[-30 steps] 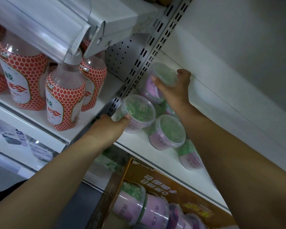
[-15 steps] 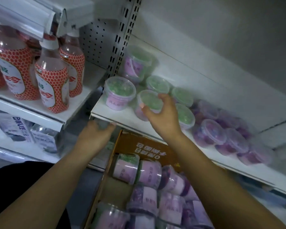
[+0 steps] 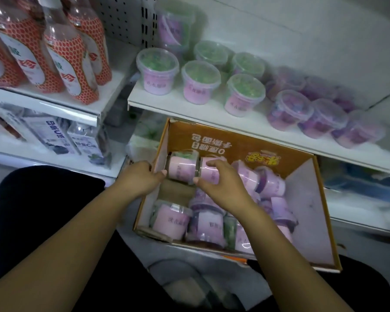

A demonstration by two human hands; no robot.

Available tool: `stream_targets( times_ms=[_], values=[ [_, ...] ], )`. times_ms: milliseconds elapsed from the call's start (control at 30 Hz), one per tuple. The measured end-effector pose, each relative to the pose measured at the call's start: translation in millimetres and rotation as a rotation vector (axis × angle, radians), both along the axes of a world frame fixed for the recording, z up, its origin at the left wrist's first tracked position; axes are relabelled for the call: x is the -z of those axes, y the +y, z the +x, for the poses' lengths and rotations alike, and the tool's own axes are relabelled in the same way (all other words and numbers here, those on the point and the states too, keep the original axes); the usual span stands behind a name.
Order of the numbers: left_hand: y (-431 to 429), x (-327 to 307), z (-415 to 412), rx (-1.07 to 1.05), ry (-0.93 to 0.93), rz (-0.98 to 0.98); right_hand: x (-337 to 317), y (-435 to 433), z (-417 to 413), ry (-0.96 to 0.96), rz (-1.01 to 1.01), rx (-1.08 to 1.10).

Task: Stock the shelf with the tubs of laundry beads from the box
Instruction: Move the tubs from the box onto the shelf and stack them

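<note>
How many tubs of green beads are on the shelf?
6 green tubs: three in front, two behind, one raised at back left, blurred; more may hide beneath it.

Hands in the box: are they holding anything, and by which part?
The right hand grips a pink tub round its labelled side. The left hand touches the end of the neighbouring tub; grip unclear.

The white metal shelf (image 3: 171, 104) carries clear lidded tubs of green beads (image 3: 200, 82); right of them stand purple-bead tubs (image 3: 289, 113).
</note>
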State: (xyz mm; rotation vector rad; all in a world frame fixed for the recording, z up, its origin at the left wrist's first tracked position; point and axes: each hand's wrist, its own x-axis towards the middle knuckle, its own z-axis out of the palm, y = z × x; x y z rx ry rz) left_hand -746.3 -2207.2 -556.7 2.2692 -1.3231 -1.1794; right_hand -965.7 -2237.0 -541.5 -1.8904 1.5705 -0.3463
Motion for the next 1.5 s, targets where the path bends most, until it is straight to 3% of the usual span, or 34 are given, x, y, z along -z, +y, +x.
stream_targets(
  times_ms=[233, 433, 700, 833, 900, 967, 1100, 1267, 1500],
  values=[
    [51, 9, -2, -0.129, 0.142, -0.079, 42, 36, 2, -0.059, 0.321, -0.106],
    [54, 4, 2, -0.245, 0.323, -0.058, 60, 35, 14, -0.019, 0.36, -0.201],
    [59, -2, 0, -0.335, 0.493, -0.019, 76, 38, 12, -0.095, 0.259, -0.09],
    [55, -8, -3, -0.268, 0.324, -0.075, 59, 36, 2, -0.209, 0.214, 0.046],
    [54, -13, -6, -0.25, 0.182, -0.2, 44, 38, -7, -0.287, 0.169, 0.112],
    [55, -22, -11, -0.226, 0.166, -0.339, 28, 42, -16, -0.387, 0.111, 0.177],
    [56, -35, -17, -0.179, 0.37, -0.411, -5, 46, -23, -0.543, 0.019, 0.249],
    [48, -35, -12, -0.047, 0.584, -0.197, -42, 48, -15, -0.557, -0.139, 0.197],
    [31, -38, -14, -0.134, 0.992, -0.224, -64, 32, -6, -0.679, -0.17, 0.177]
  ],
)
